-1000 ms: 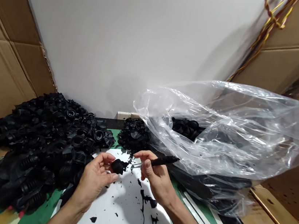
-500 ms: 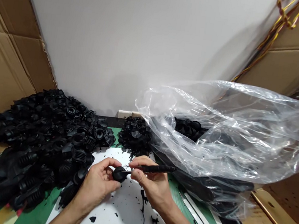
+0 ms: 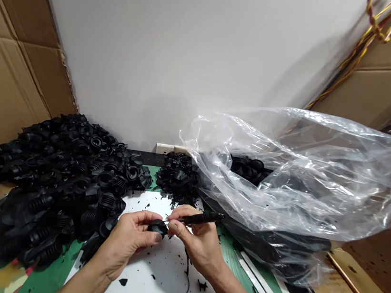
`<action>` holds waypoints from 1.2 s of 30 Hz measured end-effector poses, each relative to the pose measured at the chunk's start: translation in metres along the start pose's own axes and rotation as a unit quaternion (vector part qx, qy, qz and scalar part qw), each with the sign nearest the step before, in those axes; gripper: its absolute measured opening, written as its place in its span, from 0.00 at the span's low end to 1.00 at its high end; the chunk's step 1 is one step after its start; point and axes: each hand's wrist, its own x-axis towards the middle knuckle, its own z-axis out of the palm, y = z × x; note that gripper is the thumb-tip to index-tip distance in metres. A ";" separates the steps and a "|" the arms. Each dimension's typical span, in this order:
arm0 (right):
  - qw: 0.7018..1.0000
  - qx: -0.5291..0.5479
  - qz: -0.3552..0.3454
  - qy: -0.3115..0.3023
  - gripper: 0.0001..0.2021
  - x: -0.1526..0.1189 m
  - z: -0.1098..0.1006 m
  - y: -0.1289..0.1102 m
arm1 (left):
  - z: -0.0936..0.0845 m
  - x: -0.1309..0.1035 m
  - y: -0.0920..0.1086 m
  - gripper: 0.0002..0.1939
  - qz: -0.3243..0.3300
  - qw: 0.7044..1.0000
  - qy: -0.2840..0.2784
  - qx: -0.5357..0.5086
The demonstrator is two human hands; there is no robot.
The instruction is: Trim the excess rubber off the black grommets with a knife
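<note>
My left hand is closed around a small round black rubber part, pinched between thumb and fingers above a white sheet. In my right hand is a slim black-handled craft knife, gripped like a pen. Its thin tip meets the upper right edge of the part; the fingers partly hide the blade. Both hands are close together, with the fingertips almost touching. Black scraps and a thin curled strip lie on the sheet.
A large heap of ribbed black rubber parts stands at the left. Behind the sheet is a smaller pile of black scraps. At the right, a clear plastic bag holds more round black parts. Cardboard borders the green table.
The rubber part has turned a little in my left hand, and the left thumb now covers more of it. The knife has shifted slightly left and its handle tilts differently. The view has moved slightly.
</note>
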 end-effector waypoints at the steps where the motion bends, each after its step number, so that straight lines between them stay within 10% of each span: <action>1: 1.000 0.006 0.002 -0.001 0.08 0.000 0.000 -0.001 | 0.001 0.000 0.000 0.18 0.006 1.000 0.002 -0.003; 16: 1.000 0.009 -0.007 -0.001 0.09 0.000 0.002 -0.001 | -0.004 0.003 -0.002 0.14 0.048 0.997 0.005 0.065; 28: 0.908 -0.299 -0.294 -0.012 0.09 0.003 -0.010 0.002 | 0.012 -0.012 -0.002 0.11 -0.029 0.997 0.003 0.074; 32: 0.928 -0.292 -0.190 0.135 0.10 0.021 -0.033 0.013 | 0.013 -0.015 -0.002 0.15 -0.029 0.999 0.016 0.041; 36: 0.986 -0.135 -0.059 0.081 0.10 0.022 -0.029 0.009 | 0.007 -0.007 0.003 0.16 0.018 0.999 0.027 -0.010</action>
